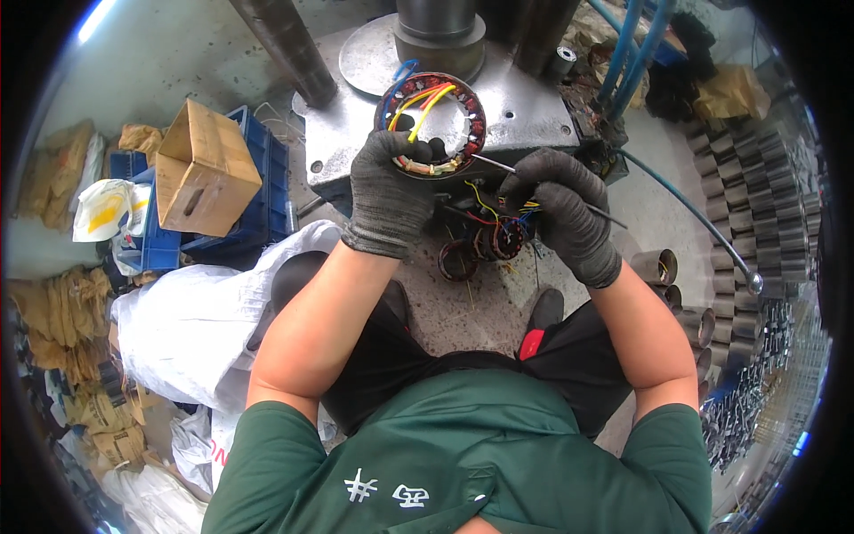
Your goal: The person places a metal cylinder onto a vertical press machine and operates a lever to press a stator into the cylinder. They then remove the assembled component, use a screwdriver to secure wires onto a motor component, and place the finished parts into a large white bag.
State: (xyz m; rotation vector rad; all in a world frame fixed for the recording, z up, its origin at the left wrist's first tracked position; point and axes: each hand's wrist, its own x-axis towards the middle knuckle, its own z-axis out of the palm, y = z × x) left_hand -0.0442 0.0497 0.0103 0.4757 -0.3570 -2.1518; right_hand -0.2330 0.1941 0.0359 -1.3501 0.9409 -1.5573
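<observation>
My left hand [390, 191], in a dark knitted glove, grips the lower left rim of a motor stator [478, 116]. The stator is a ring with dark red copper windings, and yellow, red and blue lead wires [431, 105] cross its opening. It is held up over the near edge of a steel press table [534, 116]. My right hand [569, 209], gloved alike, is closed around a thin metal rod [492, 164]. The rod's tip meets or nearly meets the stator's lower right rim; its other end sticks out past my right hand.
More wound stators [498, 238] with loose wires lie on the floor below the table. Steel cylinders [743, 196] stand in rows at the right. A cardboard box [209, 169] rests on blue crates [267, 169] at the left, near a white sack [187, 316]. A press column [289, 49] rises behind.
</observation>
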